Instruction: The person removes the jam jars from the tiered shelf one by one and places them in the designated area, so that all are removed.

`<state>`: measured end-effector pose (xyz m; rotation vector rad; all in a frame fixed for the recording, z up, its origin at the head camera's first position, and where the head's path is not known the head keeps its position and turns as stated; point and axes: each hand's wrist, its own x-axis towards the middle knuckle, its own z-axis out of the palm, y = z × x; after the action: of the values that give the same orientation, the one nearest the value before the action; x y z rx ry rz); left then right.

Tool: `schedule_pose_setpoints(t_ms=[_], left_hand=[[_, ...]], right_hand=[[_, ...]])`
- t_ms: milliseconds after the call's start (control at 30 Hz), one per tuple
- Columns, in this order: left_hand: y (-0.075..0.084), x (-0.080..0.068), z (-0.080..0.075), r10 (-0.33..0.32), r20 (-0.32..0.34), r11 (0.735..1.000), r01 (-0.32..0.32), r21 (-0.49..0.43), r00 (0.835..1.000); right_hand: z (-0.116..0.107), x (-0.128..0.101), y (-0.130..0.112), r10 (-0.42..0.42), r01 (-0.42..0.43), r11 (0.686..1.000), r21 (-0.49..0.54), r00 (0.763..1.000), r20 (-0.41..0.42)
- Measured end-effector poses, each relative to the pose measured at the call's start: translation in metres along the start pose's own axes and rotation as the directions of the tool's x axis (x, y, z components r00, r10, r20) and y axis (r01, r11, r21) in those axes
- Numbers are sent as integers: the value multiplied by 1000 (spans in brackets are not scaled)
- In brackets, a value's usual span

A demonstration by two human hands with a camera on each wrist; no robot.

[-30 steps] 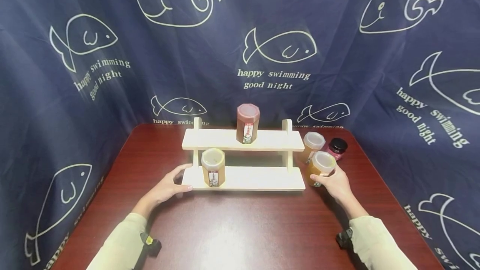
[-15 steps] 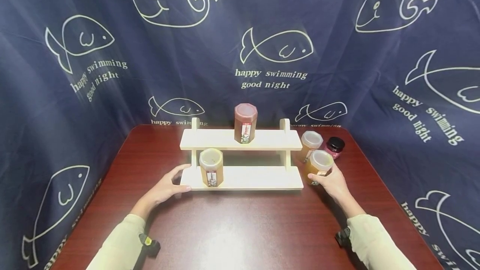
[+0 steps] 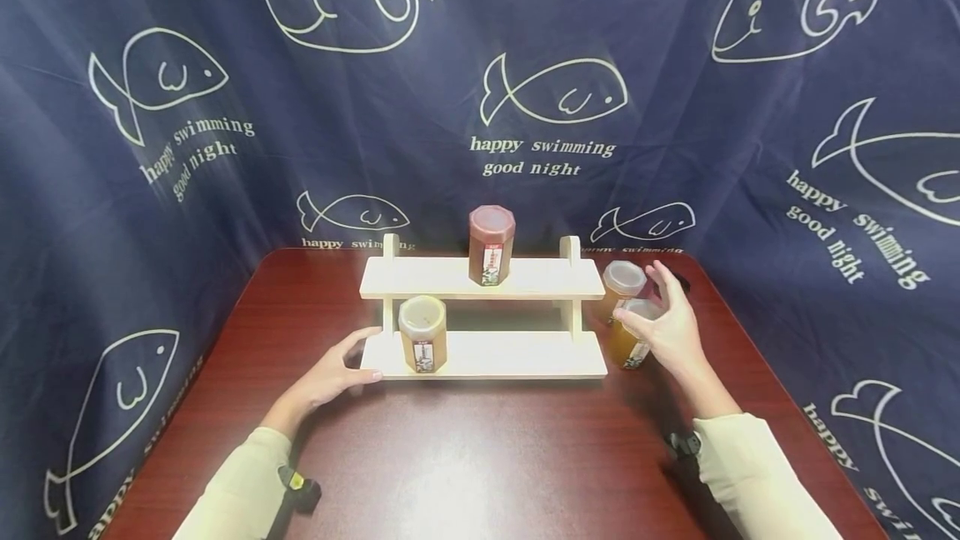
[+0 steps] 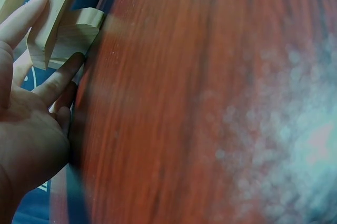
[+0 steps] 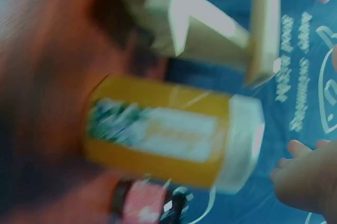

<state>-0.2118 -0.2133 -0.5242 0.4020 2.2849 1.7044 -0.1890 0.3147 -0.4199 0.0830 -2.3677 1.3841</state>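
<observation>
My left hand (image 3: 327,375) holds the left end of the cream wooden two-tier rack (image 3: 525,357), thumb on its front edge and fingers behind. In the left wrist view the board end (image 4: 50,23) sits between thumb and fingers. My right hand (image 3: 678,336) hovers, fingers spread, over an amber jar (image 3: 628,350) with a translucent lid. The right wrist view shows that jar (image 5: 158,134) upright on the table, apart from my fingers (image 5: 300,149). Behind it stands another amber jar (image 3: 624,277). My hand partly hides a pink jar with a black lid (image 3: 682,282).
A red-brown jar (image 3: 492,247) stands on the top tier, near its middle. On the lower tier's left part is a tan jar (image 3: 422,336). The reddish wooden table (image 3: 480,457) is backed by a dark blue curtain (image 3: 450,123) printed with fish.
My right hand has let go of the amber jar and risen, its fingers opening. The jar stays beside the rack's right end. My left hand keeps its place on the rack.
</observation>
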Motion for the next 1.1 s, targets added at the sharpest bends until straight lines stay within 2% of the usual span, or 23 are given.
schedule_pose_setpoints(t_ms=[233, 433, 633, 967, 1100], left_hand=[[1, 0, 0, -2, -7, 999, 2, 34, 1000], [-3, 0, -2, 3, -17, 999, -3, 42, 1000], [-4, 0, 0, 0, -12, 999, 1, 39, 1000], [-1, -1, 1, 5, -15, 1000, -5, 9, 1000], [0, -1, 0, 11, -11, 1000, -11, 22, 1000]], right_hand=[[29, 10, -35, -53, 50, 998, 34, 995, 83], [65, 20, -60, -32, 11, 993, 118, 983, 178], [101, 34, -77, -21, 8, 998, 56, 975, 222], [150, 55, -97, 39, -44, 999, 18, 976, 216], [166, 56, -99, 60, -62, 998, 8, 984, 166]])
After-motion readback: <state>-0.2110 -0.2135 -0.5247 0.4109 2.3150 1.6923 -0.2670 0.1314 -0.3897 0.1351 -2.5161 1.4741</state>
